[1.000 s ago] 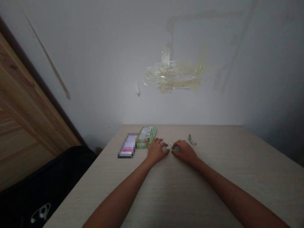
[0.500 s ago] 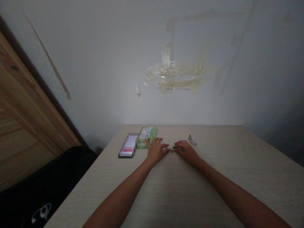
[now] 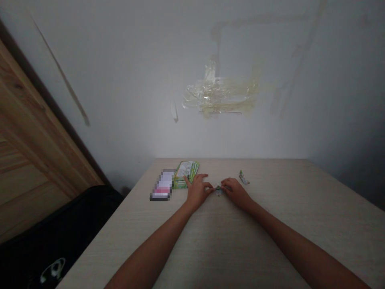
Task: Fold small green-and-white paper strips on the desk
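Observation:
Between my two hands, low over the table, is a small white-and-green piece of packaging [image 3: 218, 189], too small to name exactly. My left hand [image 3: 197, 189] pinches its left side with thumb and index finger, while the other fingers spread toward a stack of green printed packets [image 3: 185, 170]. On the other side, my right hand [image 3: 236, 190] has its fingertips closed on the piece's right edge. A second small white-and-green piece [image 3: 244, 177], long and narrow, lies on the table just beyond my right hand.
A phone [image 3: 162, 184] with a blurred screen lies left of the packets on the pale wooden table [image 3: 285, 188]. The wall [image 3: 135, 80] behind carries a patch of clear tape [image 3: 222, 96]. At the left are a wooden panel [image 3: 36, 120] and a black bag-like item [image 3: 75, 216].
The small piece between my fingers has turned and now hangs slightly lower toward me, showing a different face. My hands have barely shifted; the packets, phone and second piece stay put.

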Demonstrator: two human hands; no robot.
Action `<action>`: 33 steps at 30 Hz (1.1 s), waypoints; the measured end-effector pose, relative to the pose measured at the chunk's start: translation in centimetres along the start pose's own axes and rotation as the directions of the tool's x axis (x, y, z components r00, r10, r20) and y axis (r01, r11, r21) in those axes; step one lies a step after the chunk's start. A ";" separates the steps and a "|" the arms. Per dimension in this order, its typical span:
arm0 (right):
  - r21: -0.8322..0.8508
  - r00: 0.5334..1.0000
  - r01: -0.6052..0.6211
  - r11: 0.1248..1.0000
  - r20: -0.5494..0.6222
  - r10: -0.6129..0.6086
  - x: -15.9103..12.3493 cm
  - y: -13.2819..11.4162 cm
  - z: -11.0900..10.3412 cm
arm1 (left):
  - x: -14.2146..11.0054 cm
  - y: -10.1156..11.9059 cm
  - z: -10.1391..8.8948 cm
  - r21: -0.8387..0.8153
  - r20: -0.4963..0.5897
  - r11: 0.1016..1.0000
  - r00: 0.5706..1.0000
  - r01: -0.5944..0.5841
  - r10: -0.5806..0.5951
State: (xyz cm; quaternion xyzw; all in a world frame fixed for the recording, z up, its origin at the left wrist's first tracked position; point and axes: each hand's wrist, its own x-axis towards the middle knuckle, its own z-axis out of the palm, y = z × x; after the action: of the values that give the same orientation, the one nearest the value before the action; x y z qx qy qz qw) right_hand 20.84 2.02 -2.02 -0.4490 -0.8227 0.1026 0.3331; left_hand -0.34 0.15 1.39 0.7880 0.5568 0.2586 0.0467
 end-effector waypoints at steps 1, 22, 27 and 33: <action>0.008 1.000 -0.004 1.000 0.001 0.004 0.0 0.2 0.1 | 0.0 0.0 0.0 -0.005 -0.004 1.000 1.000 0.006 -0.006; -0.254 0.998 -0.007 0.967 -0.060 -0.009 0.2 -0.9 0.6 | 0.3 1.0 0.9 -0.001 -0.053 0.983 0.981 0.185 -0.185; -0.293 0.999 -0.014 0.956 -0.036 0.003 0.5 -1.0 0.7 | 0.3 1.1 1.1 0.034 -0.031 0.981 0.981 0.191 -0.190; -0.306 0.999 -0.050 0.951 -0.028 0.043 0.8 -0.6 1.3 | 0.4 1.1 1.2 0.045 -0.040 0.979 0.979 0.199 -0.198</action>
State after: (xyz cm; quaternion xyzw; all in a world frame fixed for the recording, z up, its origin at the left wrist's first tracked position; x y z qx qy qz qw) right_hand 19.33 2.50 -2.37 -0.5157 -0.8143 -0.0234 0.2654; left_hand 1.25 0.34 0.86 0.7248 0.6394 0.2528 0.0433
